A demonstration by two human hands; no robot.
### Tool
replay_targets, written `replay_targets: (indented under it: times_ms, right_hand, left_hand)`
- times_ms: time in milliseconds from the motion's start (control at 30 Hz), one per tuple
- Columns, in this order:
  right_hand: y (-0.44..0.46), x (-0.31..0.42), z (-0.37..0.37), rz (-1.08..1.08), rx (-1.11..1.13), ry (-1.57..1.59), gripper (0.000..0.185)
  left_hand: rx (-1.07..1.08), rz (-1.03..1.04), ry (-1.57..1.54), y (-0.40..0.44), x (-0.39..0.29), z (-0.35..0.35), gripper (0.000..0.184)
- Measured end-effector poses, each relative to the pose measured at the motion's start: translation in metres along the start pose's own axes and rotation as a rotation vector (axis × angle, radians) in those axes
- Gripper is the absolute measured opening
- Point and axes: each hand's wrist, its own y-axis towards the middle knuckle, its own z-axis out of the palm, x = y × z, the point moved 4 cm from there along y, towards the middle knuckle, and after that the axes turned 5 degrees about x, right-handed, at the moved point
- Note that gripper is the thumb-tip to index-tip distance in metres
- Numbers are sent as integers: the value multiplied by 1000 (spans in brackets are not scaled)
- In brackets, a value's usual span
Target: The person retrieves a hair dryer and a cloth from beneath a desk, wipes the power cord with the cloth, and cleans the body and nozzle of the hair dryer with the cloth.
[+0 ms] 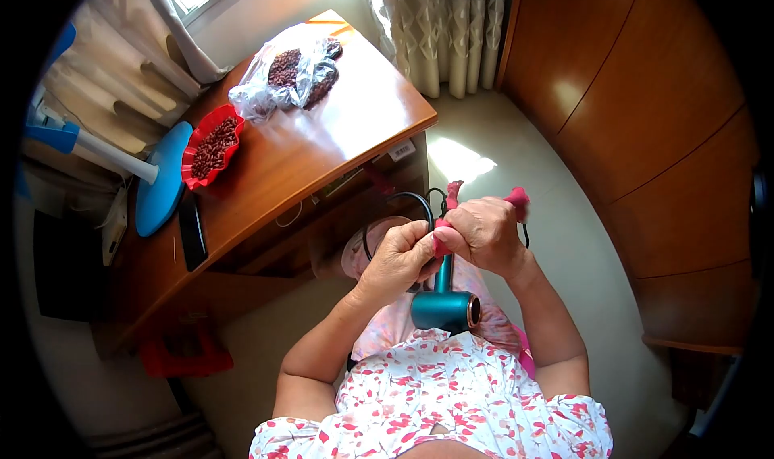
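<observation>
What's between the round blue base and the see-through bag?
A red dish of small brown bits lies between base and bag, in the head view.

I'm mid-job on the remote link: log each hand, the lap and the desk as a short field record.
left hand: closed on pink cloth
right hand: closed on the same cloth
lap: teal hair dryer with rounded head, handle running up to the hands
cable: black power cable, looped beyond the hands
brown wooden desk: red ruffled bowl and clear plastic bag, both holding small dark-red beans or nuts
unclear: whether cloth circles the handle
</observation>
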Motion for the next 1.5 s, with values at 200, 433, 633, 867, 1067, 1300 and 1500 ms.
replay_targets:
  times_ms: [200, 433, 633, 867, 1067, 1300, 1500]
  right_hand:
    - [3, -11, 1, -34, -75, 95, 25]
    - [-39, -83, -3, 443, -211, 327, 32]
    - [-59, -110, -8, 496, -222, 175, 37]
    - [-79, -143, -8, 586, -290, 57, 39]
    - [-90, -152, -7, 631, -337, 61, 40]
    - [-84, -133, -19, 529, -290, -103, 35]
    - [-46, -84, -28, 264, -177, -80, 13]
  left_hand:
    - [64, -110, -262, -13, -14, 3, 15]
    - [-57, 115, -244, -64, -56, -26, 13]
    - [-62, 358, -242, -103, -80, -37, 16]
    - [-119, 633, -483, -148, -104, -64, 22]
    - [-201, 803, -757, -158, -114, -71, 23]
    - [-232, 813, -476, -133, -107, -54, 18]
    - [-133, 597, -187, -97, -94, -18, 14]
